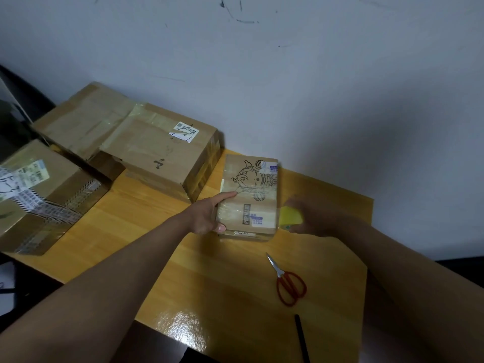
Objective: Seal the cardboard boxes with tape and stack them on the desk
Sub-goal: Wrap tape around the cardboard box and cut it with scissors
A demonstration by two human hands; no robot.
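Note:
A small cardboard box [251, 195] with a printed cartoon figure lies on the wooden desk [162, 244] near the wall. My left hand [209, 214] holds its left side, fingers along the top edge and thumb at the near corner. My right hand [317, 218], blurred, grips a yellow tape roll [291, 217] against the box's right side. Clear tape shines across the box's near end.
A larger taped box [165, 158] sits left of the small one, with another box [86, 121] behind it and a labelled box [39, 197] at the far left. Red-handled scissors [288, 282] and a black pen [301, 336] lie on the desk's near right part.

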